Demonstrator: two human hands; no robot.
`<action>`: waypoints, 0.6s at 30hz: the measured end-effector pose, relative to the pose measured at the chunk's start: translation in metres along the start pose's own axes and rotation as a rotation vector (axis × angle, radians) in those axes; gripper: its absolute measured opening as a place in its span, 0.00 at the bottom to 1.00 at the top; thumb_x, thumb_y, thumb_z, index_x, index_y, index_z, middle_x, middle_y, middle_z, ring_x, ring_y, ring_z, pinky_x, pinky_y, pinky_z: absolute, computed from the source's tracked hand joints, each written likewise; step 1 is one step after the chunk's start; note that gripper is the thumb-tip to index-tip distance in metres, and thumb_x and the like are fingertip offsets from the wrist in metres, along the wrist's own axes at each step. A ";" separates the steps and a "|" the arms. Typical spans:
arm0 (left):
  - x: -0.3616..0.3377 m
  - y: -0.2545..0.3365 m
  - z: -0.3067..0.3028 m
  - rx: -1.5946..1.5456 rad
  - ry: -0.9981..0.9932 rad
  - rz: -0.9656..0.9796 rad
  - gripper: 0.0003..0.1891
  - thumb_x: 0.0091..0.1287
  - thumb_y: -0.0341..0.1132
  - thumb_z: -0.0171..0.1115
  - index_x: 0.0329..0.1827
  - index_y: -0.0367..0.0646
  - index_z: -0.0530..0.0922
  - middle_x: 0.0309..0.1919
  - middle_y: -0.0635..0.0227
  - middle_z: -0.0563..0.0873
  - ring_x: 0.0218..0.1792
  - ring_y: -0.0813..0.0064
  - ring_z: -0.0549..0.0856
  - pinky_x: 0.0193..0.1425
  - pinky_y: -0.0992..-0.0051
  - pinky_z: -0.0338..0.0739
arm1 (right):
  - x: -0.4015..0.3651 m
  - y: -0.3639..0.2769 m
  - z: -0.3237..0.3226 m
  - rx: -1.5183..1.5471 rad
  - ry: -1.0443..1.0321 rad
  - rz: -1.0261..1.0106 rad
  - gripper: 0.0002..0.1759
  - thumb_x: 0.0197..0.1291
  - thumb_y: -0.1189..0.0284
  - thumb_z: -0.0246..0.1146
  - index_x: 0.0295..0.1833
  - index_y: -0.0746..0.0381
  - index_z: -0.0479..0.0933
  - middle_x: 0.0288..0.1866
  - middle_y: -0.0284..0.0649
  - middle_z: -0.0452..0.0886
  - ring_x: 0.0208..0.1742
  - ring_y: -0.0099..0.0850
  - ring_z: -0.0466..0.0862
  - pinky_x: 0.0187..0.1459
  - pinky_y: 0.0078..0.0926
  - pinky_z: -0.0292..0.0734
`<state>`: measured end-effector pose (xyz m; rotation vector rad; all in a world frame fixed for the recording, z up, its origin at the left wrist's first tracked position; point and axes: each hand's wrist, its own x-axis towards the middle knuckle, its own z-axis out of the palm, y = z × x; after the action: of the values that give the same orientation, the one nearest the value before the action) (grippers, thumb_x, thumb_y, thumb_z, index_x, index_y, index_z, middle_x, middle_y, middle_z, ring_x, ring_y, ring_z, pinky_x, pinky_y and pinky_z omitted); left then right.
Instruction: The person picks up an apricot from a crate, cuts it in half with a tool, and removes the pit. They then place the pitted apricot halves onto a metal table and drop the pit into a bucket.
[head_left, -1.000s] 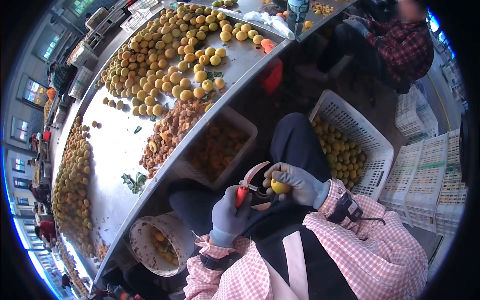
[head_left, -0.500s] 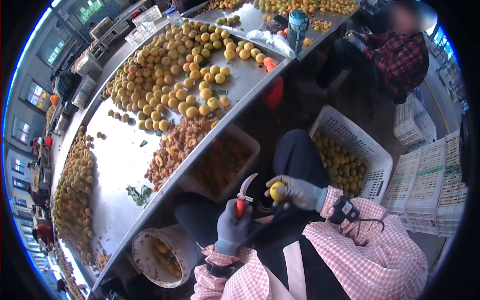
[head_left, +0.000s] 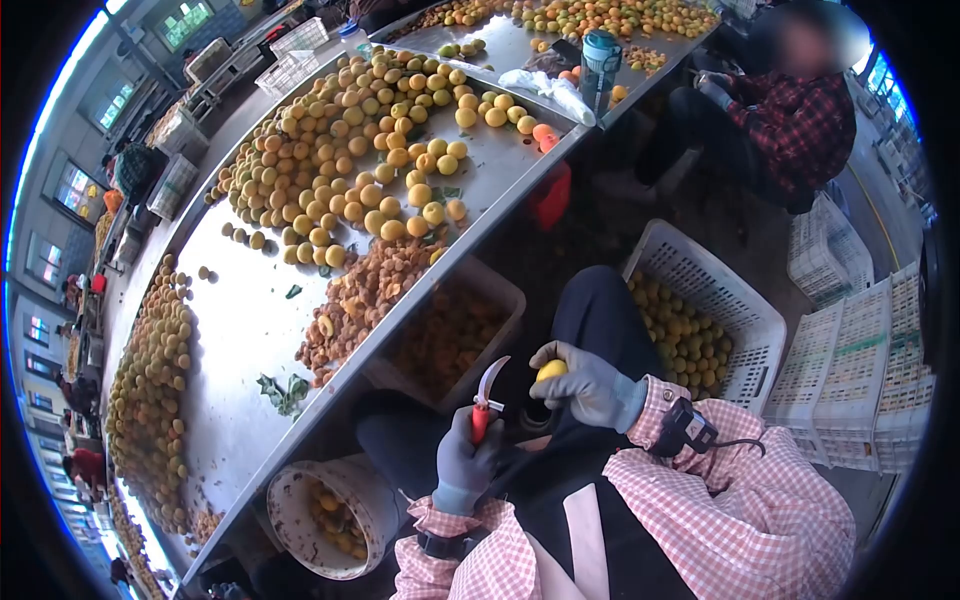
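Observation:
My left hand [head_left: 466, 460], in a grey glove, is closed around the red handle of a curved pruning knife [head_left: 489, 385]. Its blade points upward. My right hand [head_left: 590, 385], also gloved, grips a small yellow apricot [head_left: 551, 371] between thumb and fingers, a short way right of the blade and apart from it. Beyond my knee stands a white crate [head_left: 752, 335] with many yellow-green apricots [head_left: 685, 335]. Below the table edge, left of my left hand, a white bucket [head_left: 375, 500] contains yellow-orange fruit pieces.
A metal table [head_left: 235, 335] carries heaps of apricots [head_left: 310, 160] and a pile of brown pits [head_left: 365, 295]. Under its edge sits a bin [head_left: 505, 300] of brown scraps. A bottle [head_left: 598, 70] stands farther back. White crates [head_left: 835, 370] are stacked right, near a seated person [head_left: 770, 130].
My right hand has turned slightly and moved a little left, still with the apricot. The left hand and knife have barely shifted. The view has tilted slightly.

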<state>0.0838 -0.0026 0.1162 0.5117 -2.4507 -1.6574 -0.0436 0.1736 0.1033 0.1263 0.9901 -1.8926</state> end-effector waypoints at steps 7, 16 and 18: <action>0.003 -0.005 0.001 -0.032 -0.023 0.054 0.10 0.64 0.31 0.65 0.46 0.41 0.75 0.30 0.60 0.82 0.30 0.69 0.82 0.37 0.73 0.76 | -0.008 0.017 0.005 -0.110 -0.093 -0.005 0.29 0.45 0.90 0.62 0.53 0.59 0.67 0.54 0.39 0.69 0.51 0.29 0.79 0.50 0.20 0.77; 0.005 -0.008 -0.002 -0.025 0.009 0.082 0.10 0.64 0.31 0.65 0.46 0.42 0.75 0.31 0.59 0.82 0.30 0.65 0.83 0.37 0.73 0.76 | -0.022 -0.011 0.027 -0.134 -0.217 0.141 0.27 0.56 0.80 0.67 0.60 0.54 0.68 0.49 0.37 0.72 0.45 0.26 0.79 0.50 0.26 0.82; 0.005 -0.007 -0.001 -0.010 0.011 0.091 0.10 0.64 0.31 0.65 0.46 0.42 0.75 0.30 0.58 0.82 0.30 0.63 0.83 0.36 0.72 0.77 | -0.019 -0.003 0.026 -0.335 -0.149 0.072 0.24 0.56 0.79 0.68 0.57 0.56 0.70 0.48 0.37 0.73 0.42 0.24 0.79 0.48 0.23 0.81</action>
<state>0.0805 -0.0076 0.1099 0.4002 -2.4187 -1.6260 -0.0280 0.1698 0.1319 -0.1714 1.1668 -1.6211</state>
